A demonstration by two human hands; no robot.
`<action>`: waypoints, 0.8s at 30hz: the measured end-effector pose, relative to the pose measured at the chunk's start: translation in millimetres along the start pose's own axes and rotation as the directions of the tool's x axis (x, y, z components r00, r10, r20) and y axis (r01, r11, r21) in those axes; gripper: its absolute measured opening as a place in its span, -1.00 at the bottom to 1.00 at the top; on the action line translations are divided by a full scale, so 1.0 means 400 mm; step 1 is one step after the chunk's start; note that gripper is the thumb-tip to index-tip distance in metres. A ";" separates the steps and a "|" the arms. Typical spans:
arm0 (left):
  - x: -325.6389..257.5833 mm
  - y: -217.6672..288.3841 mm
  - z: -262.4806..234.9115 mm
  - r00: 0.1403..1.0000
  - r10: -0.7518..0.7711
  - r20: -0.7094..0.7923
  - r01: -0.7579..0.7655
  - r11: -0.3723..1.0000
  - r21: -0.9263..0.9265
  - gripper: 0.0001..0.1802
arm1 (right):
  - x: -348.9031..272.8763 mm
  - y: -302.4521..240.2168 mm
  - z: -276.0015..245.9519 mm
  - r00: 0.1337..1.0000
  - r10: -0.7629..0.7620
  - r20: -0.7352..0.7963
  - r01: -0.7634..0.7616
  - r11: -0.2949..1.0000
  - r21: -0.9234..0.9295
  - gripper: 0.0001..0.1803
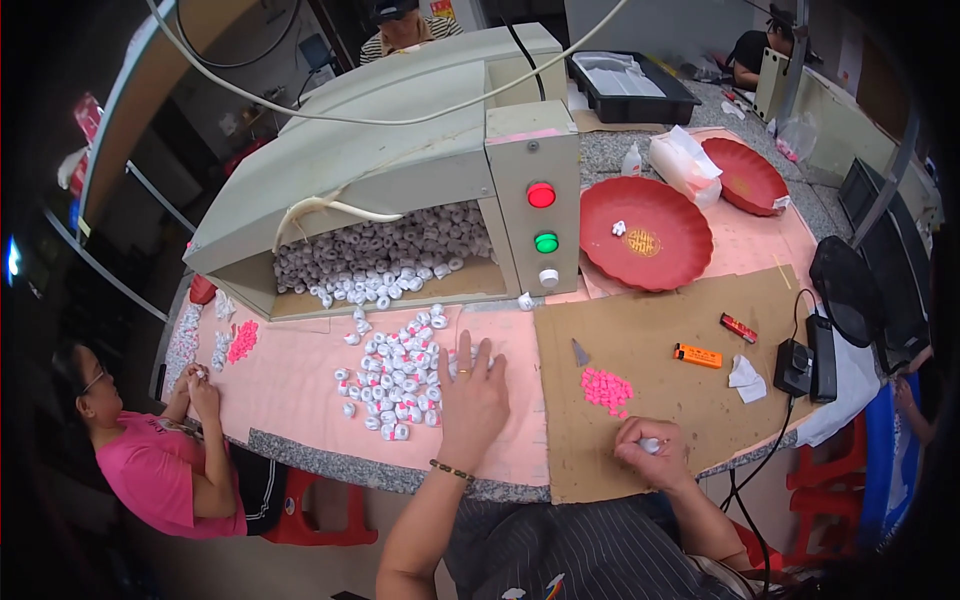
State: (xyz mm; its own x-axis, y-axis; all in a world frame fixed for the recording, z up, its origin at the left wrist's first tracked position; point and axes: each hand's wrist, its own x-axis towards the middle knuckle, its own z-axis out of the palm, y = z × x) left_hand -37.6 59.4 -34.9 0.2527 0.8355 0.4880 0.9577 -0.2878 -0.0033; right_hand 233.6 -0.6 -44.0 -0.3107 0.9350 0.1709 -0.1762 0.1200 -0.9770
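Observation:
My left hand lies with fingers spread along the right side of a pile of small white balls, many with a pink piece on them. A ring is on one finger and a beaded bracelet on the wrist. Its fingertips touch or lie over a few balls; whether any sits under the palm is hidden. Over the front of the brown cardboard, my right hand is closed round one small white ball. Just beyond it lies a heap of small pink pieces.
A grey machine stands behind, its opening full of white balls. Red trays, an orange lighter, a red lighter and a black adapter with cables are at right. A person in pink works at left.

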 end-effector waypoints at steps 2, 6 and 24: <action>0.008 -0.034 0.010 0.999 -0.040 0.022 0.039 0.997 0.066 -0.77 | -0.001 0.001 -0.001 1.000 -0.005 0.003 0.005 1.000 -0.026 -0.85; 0.034 -0.122 0.036 0.980 -0.196 0.028 0.186 0.961 0.203 -0.80 | 0.000 0.008 0.000 1.000 0.000 -0.008 0.000 0.999 -0.034 -0.88; 0.194 0.018 0.149 0.985 -0.172 -0.027 0.140 0.871 -0.471 -0.85 | 0.006 0.002 -0.001 0.996 0.054 -0.071 -0.046 0.994 0.103 -0.69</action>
State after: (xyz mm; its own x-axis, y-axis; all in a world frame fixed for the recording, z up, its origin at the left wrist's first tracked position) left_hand -3.0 150.0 -48.9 0.0802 0.8597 0.5044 0.8048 -0.3544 0.4761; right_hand 233.0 1.8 -44.4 -0.2529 0.9614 0.1088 -0.2568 0.0417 -0.9656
